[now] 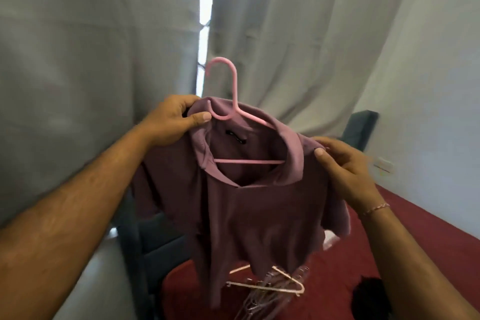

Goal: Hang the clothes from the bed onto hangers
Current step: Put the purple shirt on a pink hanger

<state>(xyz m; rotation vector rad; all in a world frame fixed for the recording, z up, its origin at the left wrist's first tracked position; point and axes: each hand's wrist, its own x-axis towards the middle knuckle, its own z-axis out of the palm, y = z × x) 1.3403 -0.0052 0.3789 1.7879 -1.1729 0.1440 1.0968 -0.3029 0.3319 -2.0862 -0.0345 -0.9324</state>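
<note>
A mauve polo shirt (249, 215) hangs in the air in front of me on a pink plastic hanger (228, 91), whose hook sticks up above the collar. My left hand (171, 119) grips the shirt's left shoulder and the hanger beneath it, thumb pressed near the hook's base. My right hand (345, 166) pinches the shirt's right shoulder seam between thumb and fingers. The hanger's lower bar shows through the open collar.
Below the shirt, a pile of spare pink hangers (270, 286) lies on the dark red bedcover (415, 236). A dark garment (368, 296) lies at the lower right. A grey-blue headboard (361, 127) and pale curtains (285, 34) stand behind.
</note>
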